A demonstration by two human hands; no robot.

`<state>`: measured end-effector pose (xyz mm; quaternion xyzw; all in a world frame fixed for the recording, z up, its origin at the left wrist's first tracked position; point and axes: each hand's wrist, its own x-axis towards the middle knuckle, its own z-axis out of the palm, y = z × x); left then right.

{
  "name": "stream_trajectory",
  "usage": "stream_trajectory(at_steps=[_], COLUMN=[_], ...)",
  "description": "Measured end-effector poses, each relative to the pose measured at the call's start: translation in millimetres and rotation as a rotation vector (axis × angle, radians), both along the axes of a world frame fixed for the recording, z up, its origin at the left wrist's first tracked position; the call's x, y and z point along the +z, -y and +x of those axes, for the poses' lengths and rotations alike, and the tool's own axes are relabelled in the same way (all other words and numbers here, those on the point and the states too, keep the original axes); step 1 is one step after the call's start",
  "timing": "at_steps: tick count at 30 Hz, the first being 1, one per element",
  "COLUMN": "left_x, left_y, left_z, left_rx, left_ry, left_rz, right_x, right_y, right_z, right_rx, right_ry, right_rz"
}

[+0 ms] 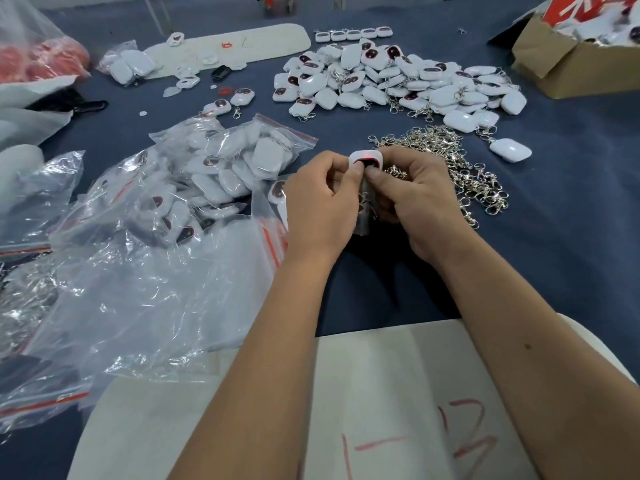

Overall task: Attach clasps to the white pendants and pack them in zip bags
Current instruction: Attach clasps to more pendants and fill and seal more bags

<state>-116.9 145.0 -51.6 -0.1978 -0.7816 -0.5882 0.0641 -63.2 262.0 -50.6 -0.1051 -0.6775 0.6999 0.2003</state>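
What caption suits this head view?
Both hands, left hand and right hand, hold a white pendant beside the clasp pile.

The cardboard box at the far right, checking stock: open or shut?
Open: the cardboard box has its flaps up, with white pendants showing inside.

White, dark red and silver on dark blue

We see white pendants with dark red faces at upper centre, silver clasps to the right, clear zip bags with red strips at left, a brown box at upper right, and a dark blue tablecloth.
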Motion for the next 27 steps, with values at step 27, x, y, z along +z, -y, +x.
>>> stream_trajectory(at_steps=[27], left_x=[12], left_y=[-1], left_z=[11], left_rx=[0.059], left_ry=[-0.028], left_rz=[0.426], right_x=[6], right_y=[4], right_z=[-3], right_rx=[-0.134], right_ry=[-0.038], right_rz=[-0.225])
